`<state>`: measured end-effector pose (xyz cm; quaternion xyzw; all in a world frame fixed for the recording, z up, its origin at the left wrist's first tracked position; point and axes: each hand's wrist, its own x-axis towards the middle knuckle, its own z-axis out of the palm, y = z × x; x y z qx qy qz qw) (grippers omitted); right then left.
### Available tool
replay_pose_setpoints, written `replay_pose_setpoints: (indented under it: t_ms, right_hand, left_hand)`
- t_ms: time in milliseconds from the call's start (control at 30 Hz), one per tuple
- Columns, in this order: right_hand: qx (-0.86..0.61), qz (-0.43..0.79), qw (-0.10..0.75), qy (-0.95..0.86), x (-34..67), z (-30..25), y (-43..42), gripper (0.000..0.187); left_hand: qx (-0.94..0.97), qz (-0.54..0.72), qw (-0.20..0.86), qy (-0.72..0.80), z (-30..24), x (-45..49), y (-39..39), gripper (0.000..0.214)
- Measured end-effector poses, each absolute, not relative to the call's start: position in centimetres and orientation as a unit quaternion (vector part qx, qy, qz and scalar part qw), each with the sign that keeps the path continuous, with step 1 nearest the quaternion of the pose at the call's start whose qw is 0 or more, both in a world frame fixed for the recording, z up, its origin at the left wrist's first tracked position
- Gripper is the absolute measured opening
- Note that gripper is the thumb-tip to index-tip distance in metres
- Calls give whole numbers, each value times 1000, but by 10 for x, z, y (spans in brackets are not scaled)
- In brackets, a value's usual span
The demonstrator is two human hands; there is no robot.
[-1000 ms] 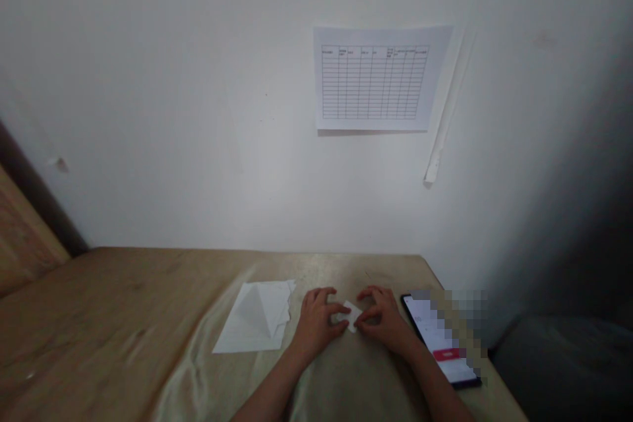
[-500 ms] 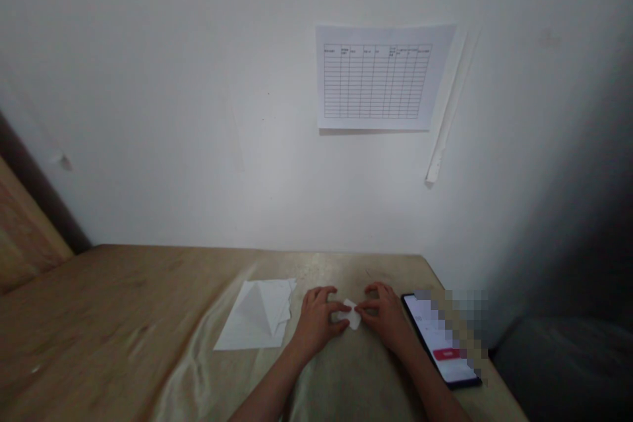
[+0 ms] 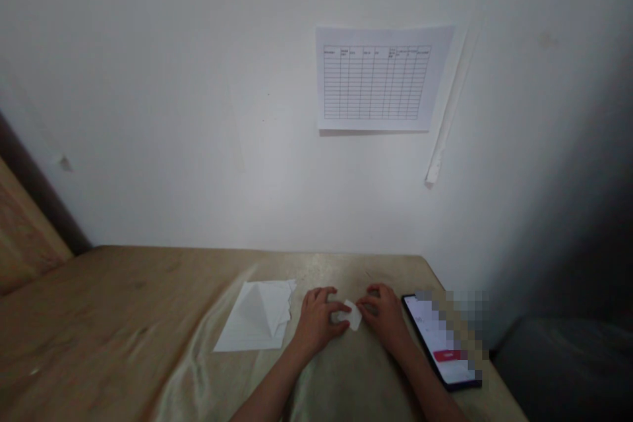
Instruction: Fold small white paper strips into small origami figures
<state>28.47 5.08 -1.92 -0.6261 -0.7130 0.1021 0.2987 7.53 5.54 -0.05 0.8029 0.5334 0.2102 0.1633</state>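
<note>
A small white folded piece of paper (image 3: pixel 354 318) lies on the cloth-covered table between my two hands. My left hand (image 3: pixel 316 322) has its thumb and index finger on the paper's left side, closed on it. From the other side, my right hand (image 3: pixel 387 318) holds its thumb and index fingertips together at the paper's upper right edge. The other fingers of both hands are curled above the table. How the paper is folded is too small to make out.
Left of my hands lie several white sheets (image 3: pixel 235 336), with a creased piece on top. A phone (image 3: pixel 440 349) with a lit screen rests near the table's right edge. Behind the table (image 3: pixel 148 316), a printed form (image 3: pixel 376 82) hangs on the wall.
My right hand's fingertips have shifted slightly right, from over the paper to its edge, uncovering more of it. My left hand stays in place.
</note>
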Motion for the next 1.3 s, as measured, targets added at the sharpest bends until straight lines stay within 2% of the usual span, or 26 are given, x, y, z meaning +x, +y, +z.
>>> replay_pose_setpoints:
  t_ms: [733, 1300]
  right_hand:
    - [-559, 187, 308, -747, 292, -22, 50, 7]
    - [-545, 259, 226, -765, 294, -4, 44, 7]
  left_hand:
    - [800, 219, 169, 533, -3, 73, 56, 32]
    - [797, 226, 176, 533, -5, 73, 57, 31]
